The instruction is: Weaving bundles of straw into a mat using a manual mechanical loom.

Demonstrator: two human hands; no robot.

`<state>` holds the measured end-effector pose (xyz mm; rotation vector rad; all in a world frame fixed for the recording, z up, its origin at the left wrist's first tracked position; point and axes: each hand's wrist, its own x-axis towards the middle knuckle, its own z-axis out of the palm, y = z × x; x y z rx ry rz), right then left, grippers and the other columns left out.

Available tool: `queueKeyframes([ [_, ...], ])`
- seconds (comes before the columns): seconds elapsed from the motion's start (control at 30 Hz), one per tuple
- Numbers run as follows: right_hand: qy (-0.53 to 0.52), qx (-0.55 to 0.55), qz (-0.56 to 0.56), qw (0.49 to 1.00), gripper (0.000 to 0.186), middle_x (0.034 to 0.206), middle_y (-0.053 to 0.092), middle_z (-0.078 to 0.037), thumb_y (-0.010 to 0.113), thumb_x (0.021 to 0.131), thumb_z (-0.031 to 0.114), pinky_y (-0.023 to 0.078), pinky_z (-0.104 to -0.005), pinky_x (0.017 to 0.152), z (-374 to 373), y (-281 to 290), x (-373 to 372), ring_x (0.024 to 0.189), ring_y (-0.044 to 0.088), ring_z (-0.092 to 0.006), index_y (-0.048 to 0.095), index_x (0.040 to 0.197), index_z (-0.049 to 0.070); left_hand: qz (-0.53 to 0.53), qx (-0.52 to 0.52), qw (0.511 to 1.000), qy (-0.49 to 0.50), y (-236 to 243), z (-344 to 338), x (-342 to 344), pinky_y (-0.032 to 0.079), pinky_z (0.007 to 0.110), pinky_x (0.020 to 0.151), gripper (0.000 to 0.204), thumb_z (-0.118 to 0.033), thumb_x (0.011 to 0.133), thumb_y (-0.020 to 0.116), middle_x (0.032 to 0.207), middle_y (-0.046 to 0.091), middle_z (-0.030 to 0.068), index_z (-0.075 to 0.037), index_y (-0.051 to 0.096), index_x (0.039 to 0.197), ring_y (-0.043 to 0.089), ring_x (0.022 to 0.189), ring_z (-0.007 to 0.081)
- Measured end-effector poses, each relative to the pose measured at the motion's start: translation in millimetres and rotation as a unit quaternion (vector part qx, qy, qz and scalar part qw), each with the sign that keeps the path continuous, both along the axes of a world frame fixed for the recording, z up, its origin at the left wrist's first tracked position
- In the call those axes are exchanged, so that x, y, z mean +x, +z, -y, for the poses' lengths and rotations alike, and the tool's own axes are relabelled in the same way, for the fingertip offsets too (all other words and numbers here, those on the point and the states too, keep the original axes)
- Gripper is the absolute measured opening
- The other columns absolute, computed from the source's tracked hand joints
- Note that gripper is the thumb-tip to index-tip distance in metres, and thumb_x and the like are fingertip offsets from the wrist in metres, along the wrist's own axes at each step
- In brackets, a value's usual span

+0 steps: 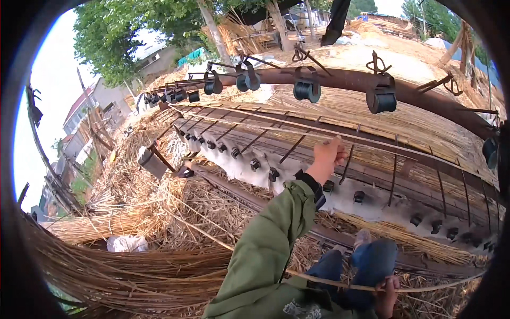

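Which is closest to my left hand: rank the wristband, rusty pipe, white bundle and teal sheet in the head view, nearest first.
From the left hand:
1. Black wristband: on its wrist.
2. Rusty pipe: just beyond.
3. White bundle: lower left.
4. Teal sheet: upper-left background.

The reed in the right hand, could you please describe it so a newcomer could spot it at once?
Start at the green sleeve and look right to the jeans. A pale reed crosses over them. Unlike the brown bundle at lower left, it is a single stem, gripped by the right hand.
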<state>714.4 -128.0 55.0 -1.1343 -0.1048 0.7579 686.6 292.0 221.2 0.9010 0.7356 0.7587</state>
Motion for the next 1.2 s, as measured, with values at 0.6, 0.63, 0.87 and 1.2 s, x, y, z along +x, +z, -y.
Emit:
queueKeyframes([
  [0.6, 0.055, 0.08, -0.042, 0.994, 0.026, 0.078, 0.057, -0.006, 0.046, 0.092, 0.025, 0.049, -0.0253, 0.06, -16.6, 29.0, -12.1, 0.072, 0.059, -0.0156, 0.053, 0.097, 0.0, -0.097, 0.297, 0.941, -0.128, -52.8, 85.9, -68.6, 0.043, 0.02, 0.055, 0.073, -0.01, 0.082, 0.054, 0.102, 0.055, 0.0135, -0.014, 0.01, 0.14, 0.057, 0.068, 0.0141],
  [0.63, 0.066, 0.096, -0.06, 0.991, 0.027, 0.079, 0.057, -0.005, 0.046, 0.092, 0.027, 0.048, -0.0245, 0.06, -18.9, 33.5, -14.4, 0.073, 0.058, -0.0139, 0.053, 0.097, 0.001, -0.094, 0.331, 0.932, -0.112, -71.7, 84.9, -86.3, 0.045, 0.023, 0.055, 0.071, -0.012, 0.082, 0.055, 0.096, 0.058, 0.0133, -0.011, 0.012, 0.139, 0.057, 0.067, 0.0164],
  [0.87, 0.044, 0.103, 0.011, 0.994, 0.028, 0.084, 0.059, -0.004, 0.045, 0.093, 0.029, 0.046, -0.0231, 0.065, 10.2, 34.7, -27.4, 0.078, 0.057, -0.0102, 0.052, 0.101, 0.002, -0.204, 0.288, 0.872, -0.34, -37.9, 245.2, -129.8, 0.039, 0.027, 0.066, 0.026, -0.019, 0.091, 0.049, 0.086, 0.057, 0.006, 0.0, 0.055, 0.108, 0.05, 0.075, 0.0137],
  [1.2, 0.06, 0.094, 0.082, 0.99, 0.019, 0.08, 0.059, -0.01, 0.048, 0.09, 0.013, 0.048, -0.0254, 0.064, -12.1, 60.7, -39.1, 0.071, 0.057, -0.015, 0.054, 0.098, -0.003, -0.186, 0.243, 0.821, -0.483, -118.8, 256.6, -157.2, 0.047, 0.027, 0.076, 0.03, -0.018, 0.087, 0.054, 0.092, 0.063, 0.0087, -0.001, 0.054, 0.112, 0.059, 0.084, 0.0143],
])
